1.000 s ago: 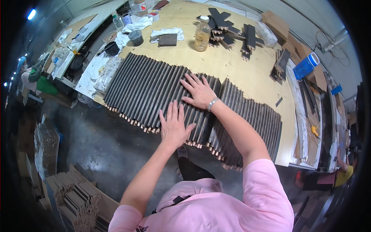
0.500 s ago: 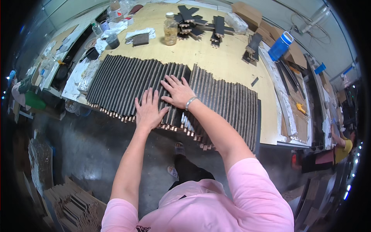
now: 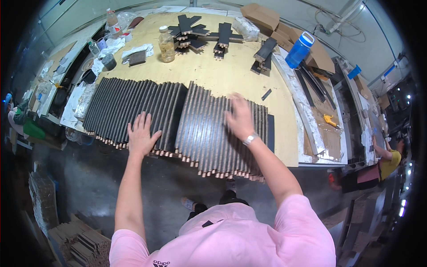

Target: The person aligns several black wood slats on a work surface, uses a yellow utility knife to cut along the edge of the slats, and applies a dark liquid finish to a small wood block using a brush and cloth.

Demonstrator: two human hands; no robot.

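Two groups of dark wooden strips lie packed side by side on the pale tabletop, their light, tongue-like ends sticking out over the near edge. On the left group of strips (image 3: 120,102), my left hand (image 3: 142,135) rests near the front end with its fingers stretched. My right hand (image 3: 240,118), somewhat smeared by motion, is over the right group of strips (image 3: 202,129), fingers extended and holding nothing. The right group looks browner and shinier, and it sits lower beside the left group's dark side. A flat dark board (image 3: 271,131) shows at its right end.
Stacked dark strips (image 3: 189,33) and a jar of yellowish liquid (image 3: 167,46) stand at the back. A blue bottle (image 3: 300,51) and a yellow tool (image 3: 329,120) are on the right. Cups and cloths (image 3: 138,52) sit back left. A person (image 3: 387,162) works far right.
My right hand has left the left group and moved right over the browner strips. My left hand stays on the left group. The whole view has shifted, with the table sliding left.
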